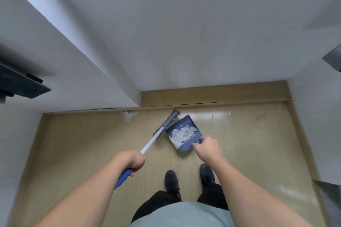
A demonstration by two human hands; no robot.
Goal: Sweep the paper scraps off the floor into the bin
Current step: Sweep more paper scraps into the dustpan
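Tiled indoor corner [239,134], white walls [184,42]

Glossy tan floor tiles [221,116] catching white glare near the wall, smooth and hard-looking. The dustpan [181,123] reads as blue plastic, matt, with a moulded comb edge; inside it, crumpled white paper scraps [181,134], dull and creased. More torn paper [129,115] by the skirting. The broom [158,134] shows a smooth white shaft, likely plastic or painted metal, a blue plastic grip and dark bristles. Skirting board [212,96] looks like matt wood veneer. Walls [184,42] are flat white, faintly textured. Black shoes [172,184], slightly shiny.
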